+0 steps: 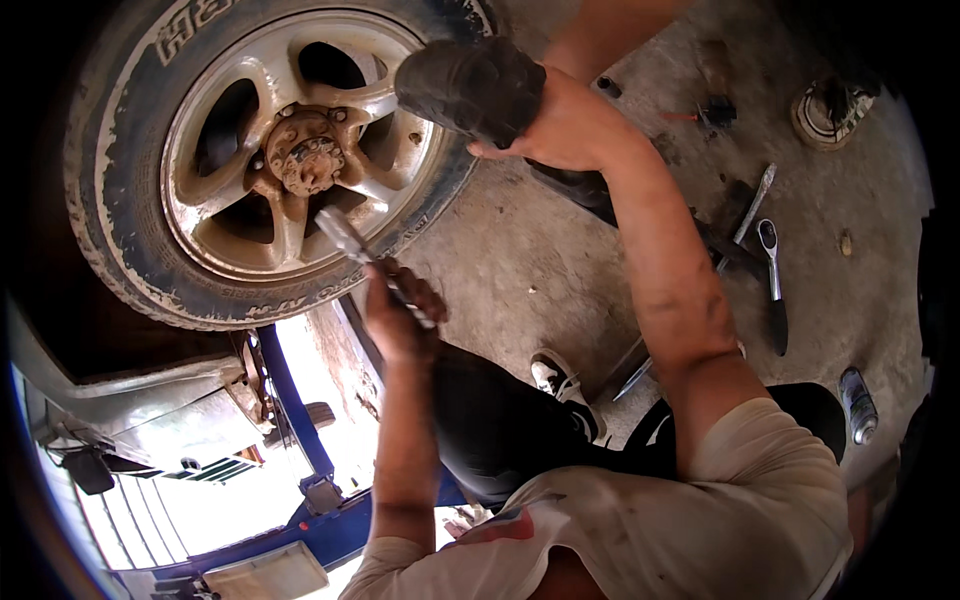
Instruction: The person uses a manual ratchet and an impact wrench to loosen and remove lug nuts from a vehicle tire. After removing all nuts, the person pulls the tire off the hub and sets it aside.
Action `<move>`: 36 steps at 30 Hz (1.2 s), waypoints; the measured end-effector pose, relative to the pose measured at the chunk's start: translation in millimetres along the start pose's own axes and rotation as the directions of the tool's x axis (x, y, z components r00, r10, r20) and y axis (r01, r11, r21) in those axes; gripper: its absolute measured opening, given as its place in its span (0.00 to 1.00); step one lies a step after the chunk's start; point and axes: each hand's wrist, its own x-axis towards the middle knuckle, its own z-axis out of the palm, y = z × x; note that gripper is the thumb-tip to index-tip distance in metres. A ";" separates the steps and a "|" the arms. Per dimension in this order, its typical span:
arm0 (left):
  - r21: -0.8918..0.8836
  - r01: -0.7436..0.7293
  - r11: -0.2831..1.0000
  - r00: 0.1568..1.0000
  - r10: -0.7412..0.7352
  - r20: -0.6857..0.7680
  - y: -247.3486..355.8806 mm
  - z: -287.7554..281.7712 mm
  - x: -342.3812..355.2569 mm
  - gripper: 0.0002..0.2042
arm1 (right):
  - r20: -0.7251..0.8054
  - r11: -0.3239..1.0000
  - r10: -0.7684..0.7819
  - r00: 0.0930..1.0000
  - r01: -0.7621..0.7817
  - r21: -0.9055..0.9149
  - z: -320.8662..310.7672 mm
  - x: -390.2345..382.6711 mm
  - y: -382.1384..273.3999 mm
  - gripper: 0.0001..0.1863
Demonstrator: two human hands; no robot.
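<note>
A dusty wheel (290,150) with a silver spoked rim and black tyre stands in front of me at the upper left. My left hand (402,312) is closed around a silver metal socket tool (345,236), whose thicker end points at the lower spokes without clear contact. To the right of the rim, my right hand (570,125) grips a black impact wrench (465,90), its bulky body overlapping the tyre in view. Another person's forearm (615,35) comes in from the top, just behind my right hand; that person's fingers are hidden.
On the concrete floor at right lie a ratchet (773,275), a metal bar (755,205) and a spray can (858,405). Another person's shoe (832,112) is at the upper right. A blue lift post (295,405) rises below the wheel, beside a silver vehicle panel (170,410).
</note>
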 end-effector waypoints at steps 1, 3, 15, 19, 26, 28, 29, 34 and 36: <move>-0.045 -0.088 0.995 0.995 0.089 0.038 -17.7 -3.5 0.0 0.15 | 0.065 0.930 -0.201 0.977 0.211 -0.301 -0.3 -0.8 0.1 0.17; -0.057 -0.162 0.985 0.987 0.162 -0.002 -37.0 -4.9 2.8 0.15 | 0.095 0.939 -0.260 0.961 0.274 -0.209 1.3 -4.6 0.2 0.17; -0.345 -0.157 0.925 0.974 0.203 0.103 -33.6 -26.8 8.1 0.15 | 0.603 0.715 0.666 0.440 -0.608 -0.345 181.8 -42.4 -25.2 0.22; -0.320 -0.094 0.943 0.982 0.141 0.128 -29.0 -34.4 6.6 0.15 | 0.589 0.605 0.758 0.280 -0.639 -0.475 260.3 -104.1 -29.9 0.43; -0.321 -0.090 0.943 0.982 0.138 0.132 -25.4 -55.0 7.4 0.15 | 0.487 0.712 0.685 0.542 -0.640 -0.289 247.4 -49.4 -51.5 0.14; -0.371 -0.115 0.922 0.974 0.178 0.141 -24.2 -61.8 5.4 0.15 | 0.158 0.776 0.630 0.760 -0.618 -0.125 204.2 33.6 -69.3 0.19; -0.397 -0.125 0.909 0.969 0.197 0.146 -24.7 -65.4 5.6 0.15 | -0.243 0.901 0.418 0.875 -0.366 0.232 187.1 68.4 -81.2 0.14; -0.326 -0.286 0.901 0.921 0.353 0.167 -33.3 -85.2 10.0 0.18 | -0.104 0.651 0.334 0.937 -0.149 0.744 146.8 188.4 -143.5 0.21; -0.334 -0.291 0.897 0.909 0.368 0.198 -35.7 -91.9 8.8 0.18 | 0.060 0.518 0.406 0.912 -0.284 0.807 151.4 206.4 -151.1 0.14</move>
